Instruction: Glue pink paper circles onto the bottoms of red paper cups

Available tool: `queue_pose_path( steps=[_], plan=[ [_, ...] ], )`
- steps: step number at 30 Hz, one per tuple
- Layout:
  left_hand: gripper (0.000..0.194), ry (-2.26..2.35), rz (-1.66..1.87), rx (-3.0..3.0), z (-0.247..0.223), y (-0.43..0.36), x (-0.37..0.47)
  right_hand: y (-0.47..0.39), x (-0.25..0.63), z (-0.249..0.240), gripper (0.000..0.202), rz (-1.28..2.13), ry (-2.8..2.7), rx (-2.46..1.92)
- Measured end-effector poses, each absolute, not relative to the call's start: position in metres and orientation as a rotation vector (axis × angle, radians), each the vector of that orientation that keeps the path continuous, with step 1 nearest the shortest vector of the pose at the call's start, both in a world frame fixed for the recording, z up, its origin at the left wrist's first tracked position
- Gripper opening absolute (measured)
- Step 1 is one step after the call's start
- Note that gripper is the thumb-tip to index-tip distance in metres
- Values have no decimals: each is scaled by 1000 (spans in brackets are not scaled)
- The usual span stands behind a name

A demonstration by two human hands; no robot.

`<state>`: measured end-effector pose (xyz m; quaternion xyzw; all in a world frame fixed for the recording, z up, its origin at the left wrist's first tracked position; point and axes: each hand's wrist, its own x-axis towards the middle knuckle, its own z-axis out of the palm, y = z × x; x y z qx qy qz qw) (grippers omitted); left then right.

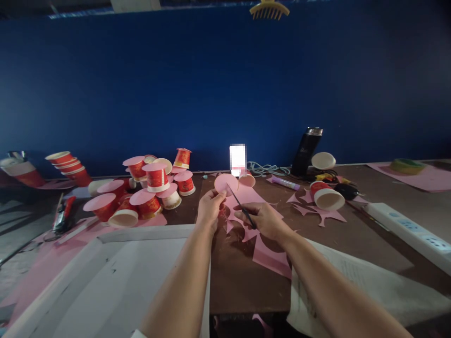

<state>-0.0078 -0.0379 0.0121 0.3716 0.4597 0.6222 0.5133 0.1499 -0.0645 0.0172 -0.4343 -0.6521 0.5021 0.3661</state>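
Note:
A round pink paper disc (pixel 225 184) is pinched at its lower edge by my left hand (pixel 210 206). My right hand (pixel 259 218) is closed on dark scissors (pixel 249 217), whose blades point up and left and reach the disc's right part. Pink paper scraps (pixel 243 206) lie on the brown table (pixel 243 286) under and around my hands. Just behind the disc, a red and white paper cup (pixel 247 178) rests on its side beside a bright phone screen (pixel 237 157).
Red cups with pink discs (pixel 157 178) cluster at the left behind a white tray (pixel 137 281). A dark bottle (pixel 307 151), a purple tube (pixel 285 183), a tipped cup (pixel 326 195) and a white power strip (pixel 410 230) stand or lie at the right.

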Motion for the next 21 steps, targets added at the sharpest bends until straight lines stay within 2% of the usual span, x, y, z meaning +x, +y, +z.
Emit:
queue_pose_path(
  steps=[7,13,18,21],
  plan=[
    [34,1130,1442,874,9,-38,-10,-63,151,15,43,1251,-1721,-1122],
    [36,1120,1398,840,10,-39,-12,-62,151,14,50,1296,-1687,-1150],
    [33,1111,1539,820,6,-32,-17,-61,153,13,57,1264,-1751,-1203],
    [34,1084,1634,749,6,-29,-20,-57,158,8,54,1082,-1873,-1311]
  ],
)
